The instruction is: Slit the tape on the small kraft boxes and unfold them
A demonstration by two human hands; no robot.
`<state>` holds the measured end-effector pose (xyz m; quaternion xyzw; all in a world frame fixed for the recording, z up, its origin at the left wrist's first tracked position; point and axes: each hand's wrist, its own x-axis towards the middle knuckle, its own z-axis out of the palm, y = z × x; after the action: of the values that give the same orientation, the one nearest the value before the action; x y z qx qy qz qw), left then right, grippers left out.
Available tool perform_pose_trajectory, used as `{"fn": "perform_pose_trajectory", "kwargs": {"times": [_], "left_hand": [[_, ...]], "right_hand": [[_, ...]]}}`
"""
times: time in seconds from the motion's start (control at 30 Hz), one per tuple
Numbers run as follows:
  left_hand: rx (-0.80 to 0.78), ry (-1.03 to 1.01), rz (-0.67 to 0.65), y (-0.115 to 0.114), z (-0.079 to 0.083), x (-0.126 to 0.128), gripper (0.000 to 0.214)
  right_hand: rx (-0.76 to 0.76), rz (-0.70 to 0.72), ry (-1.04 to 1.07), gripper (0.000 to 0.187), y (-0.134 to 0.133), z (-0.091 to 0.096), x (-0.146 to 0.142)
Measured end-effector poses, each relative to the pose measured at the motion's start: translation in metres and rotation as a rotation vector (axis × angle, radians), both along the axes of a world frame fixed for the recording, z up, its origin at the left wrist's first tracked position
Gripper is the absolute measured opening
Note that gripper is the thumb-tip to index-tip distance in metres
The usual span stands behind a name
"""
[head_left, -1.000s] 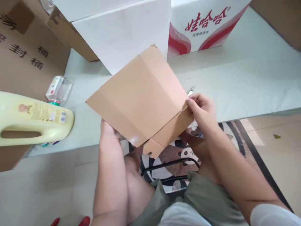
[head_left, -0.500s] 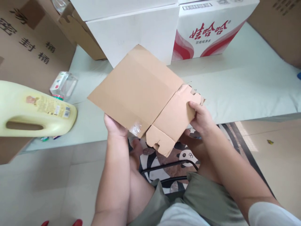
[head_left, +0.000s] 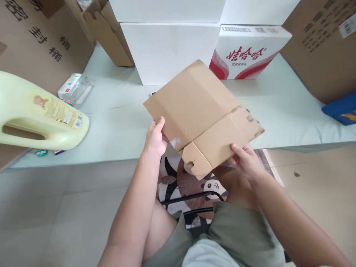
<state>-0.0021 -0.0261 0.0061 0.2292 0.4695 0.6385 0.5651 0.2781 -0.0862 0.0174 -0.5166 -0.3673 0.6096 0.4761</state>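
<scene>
A flattened brown cardboard box (head_left: 198, 104) is held up in front of me, tilted, above the front edge of the cloth-covered surface. Its slotted end flaps stick out at the right and at the lower corner, and a shiny bit of clear tape shows near the lower left edge. My left hand (head_left: 156, 138) grips the left edge, thumb on top and the other fingers underneath. At the lower right edge my right hand (head_left: 246, 160) pinches the cardboard, its thumb on top and its fingers partly hidden below.
Behind stand white cartons (head_left: 172, 52) and a red-and-white carton (head_left: 247, 53). A yellow jug (head_left: 41, 111) and a clear plastic bottle (head_left: 76, 89) are at left, by a large brown carton (head_left: 66, 22). A blue packet (head_left: 340, 109) lies right on the pale green cloth (head_left: 116, 126).
The cardboard has shifted right in view and lies flatter. My left thumb now shows on top of its left edge. My right hand has slid down along the right part.
</scene>
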Motion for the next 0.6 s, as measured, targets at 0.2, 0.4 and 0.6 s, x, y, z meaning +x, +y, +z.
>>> {"fn": "perform_pose_trajectory", "kwargs": {"times": [0.2,0.4,0.6], "left_hand": [[-0.164,-0.063,-0.159,-0.002,0.013,0.015,0.029],[-0.181,-0.018,-0.136,0.004,0.017,0.011,0.019],[-0.168,0.003,-0.076,0.013,0.015,0.010,0.020]], "right_hand": [[0.073,-0.421,-0.099,0.036,-0.027,0.015,0.092],[0.189,-0.930,-0.395,0.026,0.001,0.041,0.197],[0.318,-0.907,-0.746,0.031,0.116,0.071,0.252]]}}
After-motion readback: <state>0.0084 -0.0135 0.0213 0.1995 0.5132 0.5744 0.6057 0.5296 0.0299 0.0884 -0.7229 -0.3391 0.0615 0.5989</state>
